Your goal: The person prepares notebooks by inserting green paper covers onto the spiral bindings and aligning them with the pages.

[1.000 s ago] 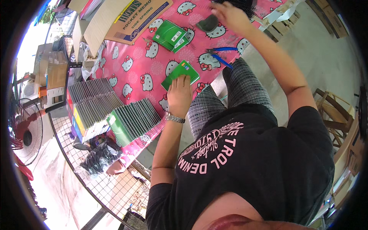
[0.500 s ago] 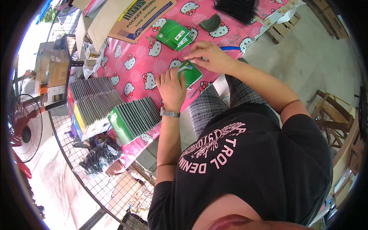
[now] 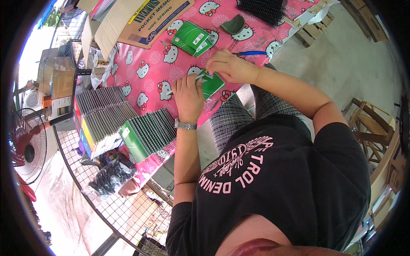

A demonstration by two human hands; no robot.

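A small green pocket notebook (image 3: pixel 212 86) lies tilted near the front edge of the pink table, between my hands. My left hand (image 3: pixel 188 94) grips its left side, thumb over the cover and fingers close together. A thin pale tip shows beside those fingers; I cannot tell what it is. At the notebook's top edge my right hand (image 3: pixel 230 67) is closed in a pinch, and its fingertips hide what they hold. Just beyond lie more green notebooks (image 3: pixel 192 37), loosely overlapped. A blue-handled tool (image 3: pixel 253 53) rests past my right wrist.
Black spiral coils (image 3: pixel 262 10) and a dark green curved piece (image 3: pixel 233 25) lie at the far side. A cardboard box (image 3: pixel 156 23) stands far left. Stacked spiral notebooks (image 3: pixel 149 134) line the table's left end, near a wire rack (image 3: pixel 115 209) and a fan (image 3: pixel 29 149).
My right hand's fingers have drawn together from a more stretched pose into a pinch at the notebook's top edge. My left hand has shifted slightly.
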